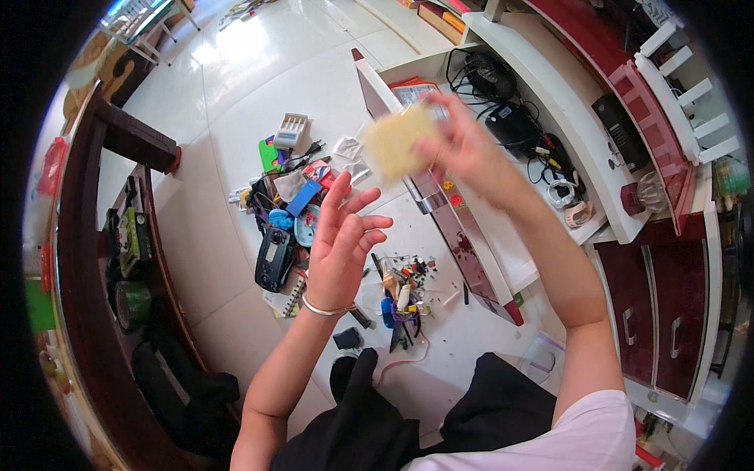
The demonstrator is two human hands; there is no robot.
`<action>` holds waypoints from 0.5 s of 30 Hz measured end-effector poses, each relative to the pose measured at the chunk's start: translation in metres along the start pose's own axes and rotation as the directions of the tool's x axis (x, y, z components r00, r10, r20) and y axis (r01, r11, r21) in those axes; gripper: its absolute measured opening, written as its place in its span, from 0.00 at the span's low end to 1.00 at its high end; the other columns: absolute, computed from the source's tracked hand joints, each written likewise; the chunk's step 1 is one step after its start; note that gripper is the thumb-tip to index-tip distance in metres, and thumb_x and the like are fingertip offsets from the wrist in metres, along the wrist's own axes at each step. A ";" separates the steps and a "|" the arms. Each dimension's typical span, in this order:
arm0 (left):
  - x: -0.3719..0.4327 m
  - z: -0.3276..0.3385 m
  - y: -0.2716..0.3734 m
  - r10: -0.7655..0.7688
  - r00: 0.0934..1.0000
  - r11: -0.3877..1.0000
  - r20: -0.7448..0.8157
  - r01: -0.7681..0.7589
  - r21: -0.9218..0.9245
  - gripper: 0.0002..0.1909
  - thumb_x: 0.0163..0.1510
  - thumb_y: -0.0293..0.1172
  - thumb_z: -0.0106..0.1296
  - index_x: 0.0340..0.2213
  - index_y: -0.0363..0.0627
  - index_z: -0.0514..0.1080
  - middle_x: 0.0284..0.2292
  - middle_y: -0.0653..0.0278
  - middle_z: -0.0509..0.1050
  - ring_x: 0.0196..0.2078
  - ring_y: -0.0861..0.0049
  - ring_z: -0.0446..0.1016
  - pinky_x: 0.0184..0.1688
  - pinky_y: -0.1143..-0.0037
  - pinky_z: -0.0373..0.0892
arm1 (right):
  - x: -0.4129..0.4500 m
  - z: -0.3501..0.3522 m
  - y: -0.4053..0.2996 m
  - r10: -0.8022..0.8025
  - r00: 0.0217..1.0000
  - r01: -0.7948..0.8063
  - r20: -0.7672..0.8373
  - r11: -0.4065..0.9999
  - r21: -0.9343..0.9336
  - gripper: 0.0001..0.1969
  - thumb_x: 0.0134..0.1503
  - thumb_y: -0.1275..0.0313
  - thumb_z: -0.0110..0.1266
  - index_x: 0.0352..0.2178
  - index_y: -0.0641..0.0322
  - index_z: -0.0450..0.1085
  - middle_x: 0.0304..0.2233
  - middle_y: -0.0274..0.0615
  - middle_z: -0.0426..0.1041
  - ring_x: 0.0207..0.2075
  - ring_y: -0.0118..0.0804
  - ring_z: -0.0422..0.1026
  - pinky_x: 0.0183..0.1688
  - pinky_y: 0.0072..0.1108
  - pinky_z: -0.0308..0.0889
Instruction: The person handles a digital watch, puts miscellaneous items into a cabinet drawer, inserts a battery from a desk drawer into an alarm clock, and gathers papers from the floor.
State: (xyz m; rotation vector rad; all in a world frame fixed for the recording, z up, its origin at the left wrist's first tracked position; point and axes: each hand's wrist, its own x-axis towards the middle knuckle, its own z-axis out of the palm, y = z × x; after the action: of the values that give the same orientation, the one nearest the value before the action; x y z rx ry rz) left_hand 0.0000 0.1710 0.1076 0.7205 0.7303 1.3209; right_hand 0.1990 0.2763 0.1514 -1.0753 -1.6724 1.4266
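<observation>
My right hand [450,138] grips a pale yellow, roughly rectangular sponge or pad [400,141], blurred by motion. It is raised over the front panel of a pulled-out white drawer [433,200]. My left hand [343,247] hangs in the air with fingers spread and nothing in them, a metal bangle [327,309] at its wrist. Below and left of it on the floor lies a heap with a blue box [304,198], a black remote controller [274,259] and a white battery charger [291,131]. Inside the drawer sit black coiled cables [486,76], a black adapter [511,126] and printed papers [421,92].
A second pile of small parts [406,288] lies on the tiled floor [206,282] between my legs and the drawer. At left stands a dark wooden table frame [135,132] holding a roll of green tape [132,305]. Dark red cabinet doors [651,318] are at right.
</observation>
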 end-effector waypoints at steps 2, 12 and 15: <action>-0.002 -0.005 -0.002 -0.051 0.999 0.999 -0.013 0.050 -0.021 0.25 0.60 0.32 0.40 0.58 0.45 0.51 0.50 0.57 0.64 0.42 0.74 0.71 0.42 0.78 0.67 | 0.039 -0.040 0.033 -0.013 0.946 -0.003 -0.325 0.999 -0.049 0.29 0.56 0.69 0.51 0.55 0.64 0.49 0.37 0.44 0.71 0.32 0.26 0.70 0.31 0.15 0.64; -0.003 -0.053 -0.034 -0.221 0.965 0.936 -0.142 0.251 0.248 0.17 0.58 0.31 0.43 0.49 0.43 0.63 0.42 0.64 0.71 0.37 0.79 0.72 0.38 0.81 0.66 | 0.156 -0.092 0.153 0.112 0.869 -0.227 -0.483 0.956 -0.187 0.38 0.51 0.60 0.52 0.58 0.68 0.46 0.53 0.62 0.59 0.55 0.50 0.61 0.56 0.31 0.56; 0.011 -0.105 -0.023 -0.052 0.972 0.931 -0.231 0.131 0.341 0.17 0.57 0.29 0.44 0.48 0.42 0.64 0.41 0.64 0.71 0.38 0.81 0.71 0.38 0.81 0.67 | 0.153 -0.076 0.158 0.120 0.845 -0.321 -0.522 0.893 -0.315 0.37 0.51 0.58 0.52 0.56 0.71 0.49 0.52 0.61 0.61 0.54 0.49 0.62 0.55 0.28 0.57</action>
State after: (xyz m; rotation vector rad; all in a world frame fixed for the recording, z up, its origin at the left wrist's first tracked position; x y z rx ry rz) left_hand -0.0705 0.1847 0.0266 0.8226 1.1886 1.2054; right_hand 0.2261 0.4562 0.0061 -1.7476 -1.5093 0.8409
